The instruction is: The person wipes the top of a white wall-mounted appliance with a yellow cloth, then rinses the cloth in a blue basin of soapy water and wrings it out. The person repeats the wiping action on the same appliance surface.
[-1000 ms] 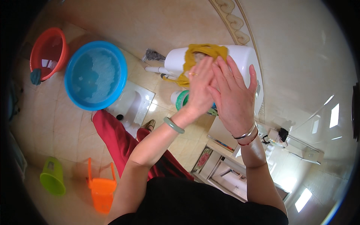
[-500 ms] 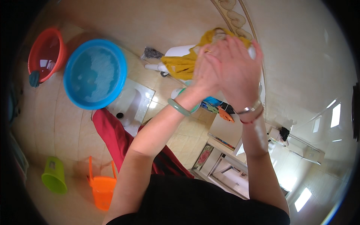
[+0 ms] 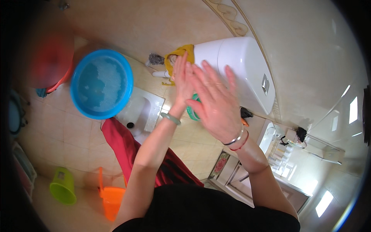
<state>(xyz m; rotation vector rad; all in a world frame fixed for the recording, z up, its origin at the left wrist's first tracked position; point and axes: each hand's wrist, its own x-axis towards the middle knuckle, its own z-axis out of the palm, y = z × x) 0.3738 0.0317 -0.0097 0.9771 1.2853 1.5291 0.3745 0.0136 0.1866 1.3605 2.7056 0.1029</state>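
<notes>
In front of me my two hands are raised, the right one overlapping part of the left. My left hand point(image 3: 182, 85), with a pale green bangle on its wrist, has its fingers stretched straight. My right hand point(image 3: 216, 106), wearing a silver bangle and a red cord, spreads its fingers. Neither hand grips anything that I can see. Beyond the left fingertips, a mustard-yellow cloth point(image 3: 186, 49) lies bunched against a white box-shaped fixture point(image 3: 243, 62); whether the fingers touch it I cannot tell. A green-rimmed container point(image 3: 192, 112) shows partly behind the hands.
At the left, a blue basin point(image 3: 129, 89) holds sudsy water, beside a red basin point(image 3: 60, 86) partly blurred. A white squat toilet point(image 3: 156, 101) is set in the floor. Red fabric point(image 3: 118, 135) hangs near my body. A green bin point(image 3: 62, 187) and an orange dustpan-like item point(image 3: 113, 201) stand lower left.
My hands have come down and left, and the right fingers are more spread. The yellow cloth now covers a smaller area farther left, exposing the white fixture. A red blur has appeared over the red basin.
</notes>
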